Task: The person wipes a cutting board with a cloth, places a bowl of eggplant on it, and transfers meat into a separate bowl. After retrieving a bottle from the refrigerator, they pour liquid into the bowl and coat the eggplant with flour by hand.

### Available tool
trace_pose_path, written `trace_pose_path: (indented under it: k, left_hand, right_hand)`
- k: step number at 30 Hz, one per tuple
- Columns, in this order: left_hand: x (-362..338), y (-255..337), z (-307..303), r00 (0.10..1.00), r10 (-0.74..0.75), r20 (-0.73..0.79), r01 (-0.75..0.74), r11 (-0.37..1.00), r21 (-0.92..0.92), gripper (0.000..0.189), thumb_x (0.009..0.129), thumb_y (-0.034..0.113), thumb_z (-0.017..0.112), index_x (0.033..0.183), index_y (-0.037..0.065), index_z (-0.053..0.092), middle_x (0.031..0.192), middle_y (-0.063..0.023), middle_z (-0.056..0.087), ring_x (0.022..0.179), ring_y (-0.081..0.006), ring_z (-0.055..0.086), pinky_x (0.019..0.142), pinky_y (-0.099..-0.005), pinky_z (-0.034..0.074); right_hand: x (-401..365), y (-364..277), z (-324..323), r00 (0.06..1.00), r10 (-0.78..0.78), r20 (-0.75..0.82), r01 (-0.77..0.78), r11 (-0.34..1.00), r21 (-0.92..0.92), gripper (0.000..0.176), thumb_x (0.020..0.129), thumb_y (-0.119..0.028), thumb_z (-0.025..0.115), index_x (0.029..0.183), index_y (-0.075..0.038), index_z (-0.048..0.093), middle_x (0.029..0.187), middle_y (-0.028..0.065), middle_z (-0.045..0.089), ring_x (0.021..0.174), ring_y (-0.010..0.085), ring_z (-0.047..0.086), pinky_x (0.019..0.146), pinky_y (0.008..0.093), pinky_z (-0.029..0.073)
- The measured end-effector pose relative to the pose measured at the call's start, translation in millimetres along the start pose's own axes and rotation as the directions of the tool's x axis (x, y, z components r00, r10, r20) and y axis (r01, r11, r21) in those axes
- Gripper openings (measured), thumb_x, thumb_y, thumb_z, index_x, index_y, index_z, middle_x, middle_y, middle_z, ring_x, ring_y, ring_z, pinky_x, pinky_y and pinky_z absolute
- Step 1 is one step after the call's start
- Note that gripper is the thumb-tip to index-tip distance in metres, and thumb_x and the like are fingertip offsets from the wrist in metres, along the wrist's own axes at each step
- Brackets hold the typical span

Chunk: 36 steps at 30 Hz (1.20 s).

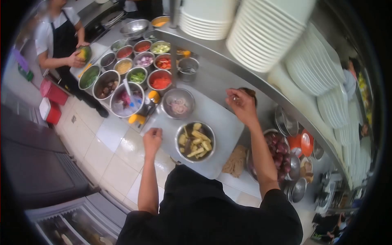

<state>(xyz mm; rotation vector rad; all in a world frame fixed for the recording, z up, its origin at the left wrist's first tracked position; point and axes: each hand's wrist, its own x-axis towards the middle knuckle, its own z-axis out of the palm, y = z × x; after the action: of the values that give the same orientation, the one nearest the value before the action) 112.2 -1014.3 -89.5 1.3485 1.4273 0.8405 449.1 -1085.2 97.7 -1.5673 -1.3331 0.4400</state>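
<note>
The right hand [241,104], right of the frame's centre, is raised over the counter with its fingers curled in. A dark lump [255,96] shows right behind them; I cannot tell whether the fingers hold it or merely overlap it. The left hand [152,141], just left of centre, is loosely curled near the left edge of the board [227,141]; no object shows in it, but its inner side is hidden, so its grip cannot be told.

Between the hands, at the lower middle, a bowl [177,143] of cut pieces [198,141] stands on the board close to the body, probably so that both hands reach it easily. Just above it sits a second bowl [165,104] with onion rings [178,107].

Yellow-handled knives [154,96] lie left of that, seemingly kept handy. Tubs of chopped food [160,81] crowd the upper left, apparently grouped for quick picking. Beyond them, a co-worker's hands [76,59] hold a melon [85,53] from its side and top, likely to steady it. At upper right, dishes [267,38] are nested on a shelf, presumably to save counter space.
</note>
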Motion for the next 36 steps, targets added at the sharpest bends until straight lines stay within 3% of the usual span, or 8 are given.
trace_pose_path:
  k: [8, 13, 14, 21, 23, 24, 33, 36]
  left_hand:
    - [12.8, -14.8, 9.1, 0.961, 0.198, -0.192, -0.163, 0.969, 0.184, 0.026, 0.087, 0.025, 0.063, 0.076, 0.002, 0.065, 0.068, -0.0166, 0.064, 0.059, -0.0355, 0.062, 0.057, -0.0420, 0.049]
    - [13.8, -18.7, 5.5, 0.875, 0.377, -0.303, -0.306, 0.917, 0.257, 0.018, 0.084, 0.017, 0.066, 0.069, 0.006, 0.062, 0.059, -0.0102, 0.059, 0.050, -0.0295, 0.058, 0.048, -0.0386, 0.045]
    - [15.5, -20.0, 3.3, 0.865, 0.407, -0.294, -0.335, 0.904, 0.267, 0.016, 0.082, 0.014, 0.067, 0.069, 0.007, 0.061, 0.058, -0.0083, 0.057, 0.048, -0.0269, 0.056, 0.046, -0.0364, 0.044]
    - [29.8, -18.6, -0.3, 0.846, 0.438, -0.305, -0.356, 0.888, 0.291, 0.014, 0.075, 0.008, 0.071, 0.067, 0.010, 0.061, 0.057, -0.0036, 0.054, 0.044, -0.0198, 0.053, 0.042, -0.0309, 0.040]
    - [43.2, -21.6, -0.8, 0.818, 0.486, -0.308, -0.404, 0.866, 0.295, 0.013, 0.077, 0.007, 0.071, 0.069, 0.008, 0.061, 0.054, -0.0025, 0.050, 0.041, -0.0172, 0.049, 0.040, -0.0300, 0.037]
    - [47.4, -23.1, -1.1, 0.812, 0.499, -0.302, -0.417, 0.859, 0.297, 0.013, 0.077, 0.006, 0.071, 0.068, 0.008, 0.061, 0.054, -0.0024, 0.050, 0.042, -0.0174, 0.050, 0.040, -0.0301, 0.037]
    - [45.6, -15.3, 1.6, 0.816, 0.505, -0.281, -0.405, 0.846, 0.347, 0.014, 0.075, 0.006, 0.071, 0.066, 0.009, 0.061, 0.055, -0.0023, 0.050, 0.043, -0.0183, 0.051, 0.040, -0.0310, 0.037]
    - [47.5, -14.2, 0.9, 0.811, 0.518, -0.273, -0.411, 0.835, 0.365, 0.014, 0.075, 0.006, 0.071, 0.066, 0.009, 0.061, 0.054, -0.0023, 0.050, 0.043, -0.0183, 0.051, 0.040, -0.0310, 0.037]
  right_hand:
    - [221.7, 50.3, 134.6, 0.969, 0.156, 0.191, -0.074, 0.922, -0.379, 0.030, 0.087, -0.021, 0.065, 0.113, -0.005, 0.064, 0.110, 0.0067, 0.064, 0.096, 0.0148, 0.062, 0.081, 0.0334, 0.051]
    - [333.2, 67.0, 203.3, 0.930, -0.004, 0.368, 0.214, 0.818, -0.533, 0.030, 0.081, -0.020, 0.065, 0.108, -0.007, 0.069, 0.099, 0.0149, 0.070, 0.087, 0.0249, 0.068, 0.084, 0.0360, 0.051]
    - [371.9, 118.6, 230.7, 0.954, -0.019, 0.298, 0.230, 0.683, -0.693, 0.027, 0.076, -0.018, 0.066, 0.100, -0.009, 0.072, 0.093, 0.0155, 0.071, 0.085, 0.0285, 0.068, 0.082, 0.0363, 0.052]
    - [430.6, 170.8, 275.1, 0.849, 0.203, 0.488, 0.293, 0.588, -0.754, 0.031, 0.072, -0.013, 0.061, 0.101, -0.010, 0.070, 0.104, 0.0175, 0.067, 0.099, 0.0352, 0.063, 0.086, 0.0411, 0.051]
    - [435.4, 190.5, 268.0, 0.894, 0.104, 0.436, 0.281, 0.629, -0.725, 0.021, 0.074, -0.014, 0.062, 0.092, -0.008, 0.070, 0.092, 0.0190, 0.067, 0.086, 0.0368, 0.065, 0.075, 0.0418, 0.051]
    - [442.6, 192.1, 268.7, 0.856, 0.264, 0.444, 0.224, 0.585, -0.780, 0.032, 0.074, -0.009, 0.060, 0.104, -0.009, 0.069, 0.108, 0.0199, 0.065, 0.104, 0.0363, 0.061, 0.091, 0.0419, 0.049]
    - [434.5, 191.2, 278.9, 0.856, 0.264, 0.444, 0.216, 0.597, -0.772, 0.028, 0.074, -0.006, 0.061, 0.100, -0.007, 0.070, 0.109, 0.0220, 0.064, 0.103, 0.0364, 0.062, 0.090, 0.0427, 0.049]
    - [432.0, 192.5, 283.4, 0.816, 0.176, 0.551, 0.374, 0.566, -0.735, 0.027, 0.071, -0.001, 0.056, 0.093, -0.003, 0.071, 0.096, 0.0234, 0.065, 0.095, 0.0392, 0.062, 0.083, 0.0432, 0.050]
